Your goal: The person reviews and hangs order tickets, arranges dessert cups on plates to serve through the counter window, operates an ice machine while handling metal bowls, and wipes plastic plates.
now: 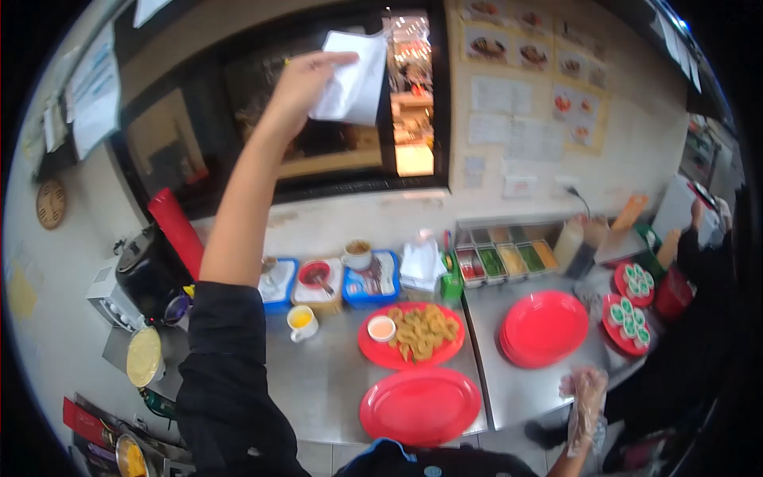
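High in front of the dark window, my left hand (306, 83) pinches a folded white paper slip (354, 79) by its edge. Low on the right, near the counter's front edge, is my right hand (586, 389) in a clear plastic glove. Its fingers are curled, a little blurred, and nothing shows in them. Between the arms a red oval plate (367, 350) bears golden fried rings (425, 330) and a small cup of pinkish sauce (381, 328). In front of it lies a bare red oval plate (420, 405). Stacked red plates (545, 327) stand beyond my right hand.
Along the wall are topping trays (509, 262), squeeze bottles (570, 242), blue-rimmed tubs (372, 278) and a paper stack (421, 262). A cup of yellow liquid (302, 322) stands left of the food. At right, red plates hold lidded cups (628, 322), beside another person in black (675, 350).
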A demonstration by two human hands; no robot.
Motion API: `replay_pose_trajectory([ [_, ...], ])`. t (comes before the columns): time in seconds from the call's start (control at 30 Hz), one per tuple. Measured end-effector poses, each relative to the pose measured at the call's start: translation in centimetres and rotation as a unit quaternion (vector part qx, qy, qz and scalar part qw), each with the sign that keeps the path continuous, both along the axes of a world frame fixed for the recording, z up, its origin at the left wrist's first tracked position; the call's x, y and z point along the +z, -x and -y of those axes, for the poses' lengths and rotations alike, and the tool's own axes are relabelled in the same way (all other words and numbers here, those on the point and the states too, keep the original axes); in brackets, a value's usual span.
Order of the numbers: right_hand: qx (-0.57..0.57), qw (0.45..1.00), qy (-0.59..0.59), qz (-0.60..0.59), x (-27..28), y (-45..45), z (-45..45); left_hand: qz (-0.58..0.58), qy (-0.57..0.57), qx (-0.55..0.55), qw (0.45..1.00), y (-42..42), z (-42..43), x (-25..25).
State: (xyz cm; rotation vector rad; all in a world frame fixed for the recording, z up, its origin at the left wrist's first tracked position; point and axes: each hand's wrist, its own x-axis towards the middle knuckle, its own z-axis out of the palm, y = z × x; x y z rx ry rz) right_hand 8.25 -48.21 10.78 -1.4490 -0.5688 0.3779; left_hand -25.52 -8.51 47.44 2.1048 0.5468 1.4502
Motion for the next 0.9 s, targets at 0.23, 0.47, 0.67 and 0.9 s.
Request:
replay_pose_trajectory([
  [0.23, 0.038, 0.996, 0.078, -0.004, 0.8, -1.2, -0.1, -0.081, 0.068, 0.012, 0.994, -7.9, -5.2, -19.6],
  [0.47, 0.043, 0.995, 0.084, -0.036, -2.0, -4.2, 2.2, 0.031, 0.186, -0.038, 0.981, -12.1, -5.9, -25.8],
  [0.67, 0.051, 0.993, 0.092, -0.056, -1.0, -3.4, -0.2, 0.066, 0.212, -0.098, 0.970, -13.2, -4.4, -26.2],
  [0.9, 0.272, 0.959, 0.072, -0.041, -0.4, -0.3, -13.5, 0.076, 0.133, 0.008, 0.988, -8.9, -5.0, -27.5],
])
